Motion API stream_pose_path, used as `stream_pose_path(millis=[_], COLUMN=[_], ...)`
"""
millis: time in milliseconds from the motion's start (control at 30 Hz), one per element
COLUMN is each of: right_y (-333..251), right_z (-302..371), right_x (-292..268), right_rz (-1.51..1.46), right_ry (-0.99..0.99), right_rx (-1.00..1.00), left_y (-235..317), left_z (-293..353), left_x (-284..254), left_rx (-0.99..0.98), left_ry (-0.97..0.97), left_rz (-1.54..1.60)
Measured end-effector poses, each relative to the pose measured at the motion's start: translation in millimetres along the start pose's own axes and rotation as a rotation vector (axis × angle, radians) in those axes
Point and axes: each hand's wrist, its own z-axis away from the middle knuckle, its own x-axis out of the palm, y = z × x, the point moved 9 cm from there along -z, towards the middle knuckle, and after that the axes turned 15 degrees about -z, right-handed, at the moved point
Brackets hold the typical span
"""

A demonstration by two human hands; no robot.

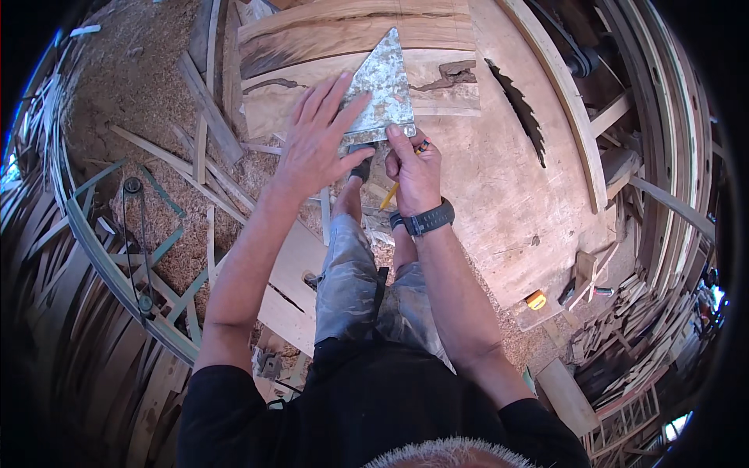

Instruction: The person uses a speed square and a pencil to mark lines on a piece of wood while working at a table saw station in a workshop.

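Observation:
A worn, triangular metal set square (382,90) lies on a pale wooden board (328,66) with dark grain and a knot hole. My left hand (316,140) has its fingers spread; the fingertips rest on the board and on the left side of the square. My right hand (412,170) is closed around a yellow pencil (389,195), whose striped end shows above the fingers. The right thumb presses on the square's near right corner. A dark watch is on the right wrist.
The board rests on a large plywood sheet (507,210) with a jagged dark slot (519,109). At the lower right sit a yellow tape measure (536,299) and stacked offcuts (624,327). Wood strips and sawdust (117,93) cover the left, beside a green curved frame (101,257) with a belt.

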Motion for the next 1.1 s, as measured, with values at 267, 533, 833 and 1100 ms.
stream_pose_path(millis=[267,533,833,1100], right_y=[-6,-10,-12,-10], right_z=[-8,-11,-11,-13], right_x=[5,5,11,7], right_rz=[0.048,0.083,0.112,0.063], right_ry=[0.019,-0.009,-0.053,-0.041], right_rx=[-0.022,-0.031,-0.010,-0.012], left_y=[-10,-16,-18,-18], left_z=[-31,-31,-32,-32], left_x=[8,10,9,10], left_rx=[0.149,0.155,0.163,0.161], left_ry=[-0.051,-0.034,-0.003,-0.013], left_rz=[0.018,0.100,0.131,0.145])
